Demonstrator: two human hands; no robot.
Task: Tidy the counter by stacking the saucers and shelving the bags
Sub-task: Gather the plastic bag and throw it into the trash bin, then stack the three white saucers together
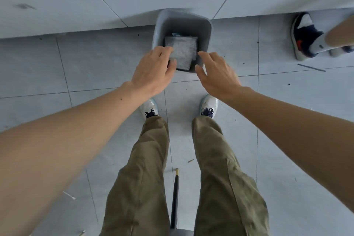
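Note:
A grey plastic bin [206,30] stands on the tiled floor in front of my feet. Inside it lies a flat silver-grey bag [183,51], with a bit of something blue showing behind it. My left hand [153,71] is over the bin's near-left corner, with fingers and thumb pinched on the bag's left edge. My right hand [216,74] hovers at the bin's near-right corner, fingers spread, holding nothing. No saucers or shelf are in view.
A pale tiled step or wall base [76,5] runs behind the bin. Another person's foot in a dark shoe [306,36] stands at the right. A black stick with a yellow tip [175,197] lies between my legs.

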